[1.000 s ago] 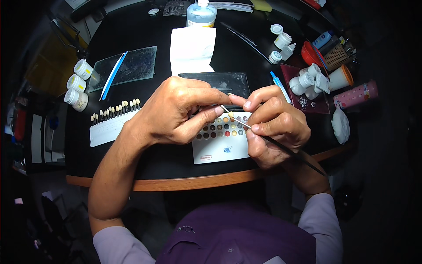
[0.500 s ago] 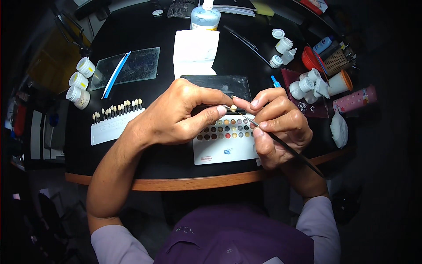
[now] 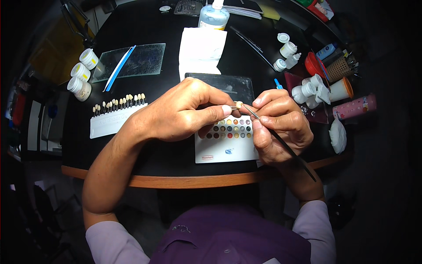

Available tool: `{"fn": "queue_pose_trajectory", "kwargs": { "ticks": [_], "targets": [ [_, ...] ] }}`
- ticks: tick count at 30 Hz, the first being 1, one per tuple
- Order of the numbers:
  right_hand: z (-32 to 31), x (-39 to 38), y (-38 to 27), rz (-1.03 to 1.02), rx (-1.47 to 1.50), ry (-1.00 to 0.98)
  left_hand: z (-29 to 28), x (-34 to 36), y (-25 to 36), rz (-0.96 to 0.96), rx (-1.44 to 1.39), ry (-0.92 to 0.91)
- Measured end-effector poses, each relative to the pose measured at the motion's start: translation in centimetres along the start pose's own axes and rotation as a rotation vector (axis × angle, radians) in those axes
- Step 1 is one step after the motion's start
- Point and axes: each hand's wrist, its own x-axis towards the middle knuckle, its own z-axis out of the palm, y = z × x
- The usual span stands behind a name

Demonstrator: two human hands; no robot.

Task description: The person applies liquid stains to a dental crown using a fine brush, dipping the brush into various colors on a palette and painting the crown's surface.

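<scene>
My left hand (image 3: 184,114) pinches a thin metal holder bearing a small cream tooth-shaped piece (image 3: 238,104), high over the palette. My right hand (image 3: 281,125) grips a slim brush (image 3: 290,152) with a dark handle, its tip at the small piece, fingers close to my left hand's fingertips. Beneath both hands lies a white palette (image 3: 215,149) with rows of coloured round wells, partly hidden. A dark slab (image 3: 223,83) lies just behind it. To the left stands a white rack (image 3: 110,125) of several tooth-shaped shade samples on short stems.
Glass plate (image 3: 147,61) with blue strip (image 3: 119,68), white jars (image 3: 88,59) at left; paper towel (image 3: 200,48), large bottle (image 3: 213,17) behind; small pots (image 3: 288,49), red bowl (image 3: 314,66), maroon tray (image 3: 317,114), pink cylinder (image 3: 356,103), white wad (image 3: 337,134) at right. Wooden desk edge (image 3: 184,180) in front.
Both hands have shifted slightly right. The small piece has risen a little, and the brush tip has moved up with it.
</scene>
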Motion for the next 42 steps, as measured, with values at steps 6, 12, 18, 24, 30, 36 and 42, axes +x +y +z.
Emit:
{"fn": "queue_pose_trajectory", "kwargs": {
  "ticks": [6, 12, 18, 24, 30, 36, 42],
  "targets": [
    [0.0, -0.1, -0.1, 0.021, 0.026, 0.007, 0.0, 0.0, -0.1, 0.016, 0.003, -0.001],
    [0.1, 0.0, 0.0, 0.002, 0.009, -0.002, 0.1, 0.0, -0.2, 0.019, -0.014, 0.003],
    [0.2, -0.3, 0.1, 0.01, 0.037, 0.033, -0.1, 0.0, -0.6, 0.009, -0.036, -0.021],
    [0.3, -0.2, -0.1, 0.028, 0.041, 0.035, -0.2, -0.1, 0.6, -0.066, -0.135, -0.057],
    [0.2, -0.2, -0.5, 0.068, 0.008, 0.012, -0.1, -0.1, 0.3, -0.095, -0.208, -0.059],
    [0.2, -0.1, -0.5, 0.072, 0.018, 0.005, -0.2, -0.2, 0.3, -0.103, -0.188, -0.059],
    [0.0, -0.2, -0.1, 0.041, 0.031, -0.006, -0.2, 0.0, 0.4, -0.07, -0.136, -0.061]
  ]
}}
